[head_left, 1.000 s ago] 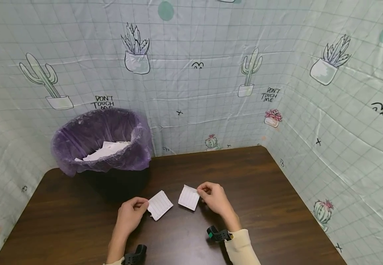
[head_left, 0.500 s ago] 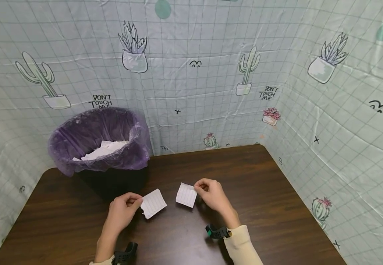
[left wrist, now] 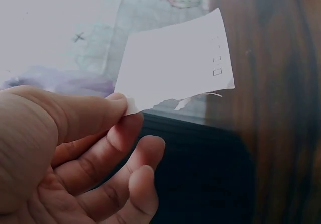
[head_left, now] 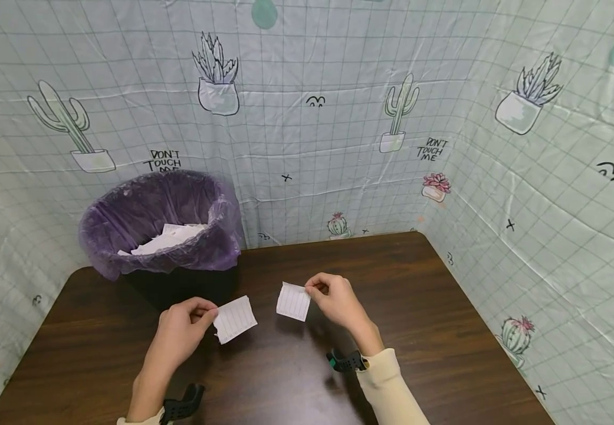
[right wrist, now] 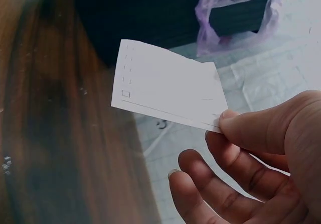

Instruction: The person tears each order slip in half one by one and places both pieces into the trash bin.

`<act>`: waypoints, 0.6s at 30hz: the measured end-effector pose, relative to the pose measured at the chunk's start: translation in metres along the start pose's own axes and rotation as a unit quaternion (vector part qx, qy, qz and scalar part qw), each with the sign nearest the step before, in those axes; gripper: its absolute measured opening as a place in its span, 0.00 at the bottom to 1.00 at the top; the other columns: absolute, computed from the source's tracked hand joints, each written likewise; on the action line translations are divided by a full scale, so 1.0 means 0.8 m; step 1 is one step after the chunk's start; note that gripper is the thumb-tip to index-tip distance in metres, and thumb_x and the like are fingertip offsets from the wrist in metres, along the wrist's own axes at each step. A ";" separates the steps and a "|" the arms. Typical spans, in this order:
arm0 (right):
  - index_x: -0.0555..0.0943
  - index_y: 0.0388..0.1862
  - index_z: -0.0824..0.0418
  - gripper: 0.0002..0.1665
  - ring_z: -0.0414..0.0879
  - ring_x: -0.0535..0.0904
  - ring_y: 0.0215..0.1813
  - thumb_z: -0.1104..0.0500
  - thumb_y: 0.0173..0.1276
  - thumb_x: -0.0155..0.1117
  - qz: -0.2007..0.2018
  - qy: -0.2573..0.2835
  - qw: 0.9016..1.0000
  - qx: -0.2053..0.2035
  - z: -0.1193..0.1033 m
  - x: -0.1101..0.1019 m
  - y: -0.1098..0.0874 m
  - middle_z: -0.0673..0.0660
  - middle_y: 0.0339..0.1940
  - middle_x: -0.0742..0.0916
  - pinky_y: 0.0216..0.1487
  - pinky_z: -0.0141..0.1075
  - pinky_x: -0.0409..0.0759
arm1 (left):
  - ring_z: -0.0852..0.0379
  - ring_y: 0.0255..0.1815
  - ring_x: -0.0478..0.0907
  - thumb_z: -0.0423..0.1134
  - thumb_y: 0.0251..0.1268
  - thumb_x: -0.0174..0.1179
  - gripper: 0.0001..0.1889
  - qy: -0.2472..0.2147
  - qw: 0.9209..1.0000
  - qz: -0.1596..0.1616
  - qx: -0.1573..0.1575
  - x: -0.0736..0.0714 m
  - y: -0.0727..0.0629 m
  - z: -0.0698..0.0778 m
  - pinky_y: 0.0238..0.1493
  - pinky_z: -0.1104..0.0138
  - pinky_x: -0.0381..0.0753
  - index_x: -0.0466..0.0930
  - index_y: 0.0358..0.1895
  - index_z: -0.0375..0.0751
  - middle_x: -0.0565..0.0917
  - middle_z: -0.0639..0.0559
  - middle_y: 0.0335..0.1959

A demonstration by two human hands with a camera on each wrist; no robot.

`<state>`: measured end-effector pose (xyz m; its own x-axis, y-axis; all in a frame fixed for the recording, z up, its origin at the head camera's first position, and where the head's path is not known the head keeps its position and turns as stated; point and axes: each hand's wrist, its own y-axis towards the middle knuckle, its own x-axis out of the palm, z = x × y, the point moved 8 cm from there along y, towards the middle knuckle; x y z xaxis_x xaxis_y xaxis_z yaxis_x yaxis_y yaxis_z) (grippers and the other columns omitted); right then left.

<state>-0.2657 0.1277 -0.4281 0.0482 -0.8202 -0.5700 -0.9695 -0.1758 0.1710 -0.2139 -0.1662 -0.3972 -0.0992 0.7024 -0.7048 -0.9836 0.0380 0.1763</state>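
My left hand (head_left: 181, 330) pinches one corner of a piece of lined paper (head_left: 235, 319) between thumb and forefinger. A ragged torn edge of that paper (left wrist: 175, 63) shows in the left wrist view, while its other fingers curl loosely below. On the other side, my right hand (head_left: 335, 300) pinches a second piece of lined paper (head_left: 293, 301) by its upper right corner. Small printed boxes run along one side of this paper (right wrist: 165, 86) in the right wrist view. The two pieces are apart, with a gap of dark tabletop between them in the head view.
A black bin (head_left: 179, 286) with a purple bag liner (head_left: 158, 198) stands at the back left of the brown wooden table (head_left: 381, 265). White paper scraps (head_left: 171, 238) lie inside it. A printed cloth (head_left: 307, 136) hangs behind and along the right.
My left hand has moved left with its paper, toward the bin's front. My right hand has moved slightly up and left with the other piece. The gap between the pieces has widened.
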 end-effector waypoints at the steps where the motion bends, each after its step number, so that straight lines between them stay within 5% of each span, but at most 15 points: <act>1: 0.87 0.37 0.58 0.04 0.40 0.80 0.33 0.64 0.72 0.67 0.001 -0.002 1.000 -0.003 -0.004 -0.001 0.002 0.51 0.32 0.88 0.37 0.33 0.78 | 0.60 0.30 0.80 0.33 0.68 0.67 0.03 0.003 1.000 0.002 0.005 -0.003 0.000 0.004 0.33 0.69 0.78 0.88 0.39 0.39 0.87 0.52 0.30; 18: 0.87 0.38 0.58 0.03 0.40 0.78 0.34 0.64 0.72 0.67 0.011 -0.016 0.998 -0.053 -0.057 -0.025 0.016 0.51 0.33 0.89 0.38 0.33 0.77 | 0.67 0.24 0.73 0.35 0.68 0.67 0.03 0.024 0.997 0.038 0.065 -0.071 -0.004 0.057 0.27 0.69 0.72 0.88 0.41 0.42 0.86 0.55 0.29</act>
<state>-0.2681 0.1169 -0.3778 0.0174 -0.8072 -0.5901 -0.9390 -0.2158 0.2676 -0.1980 -0.1734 -0.3265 -0.1831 0.6725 -0.7171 -0.9452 0.0801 0.3165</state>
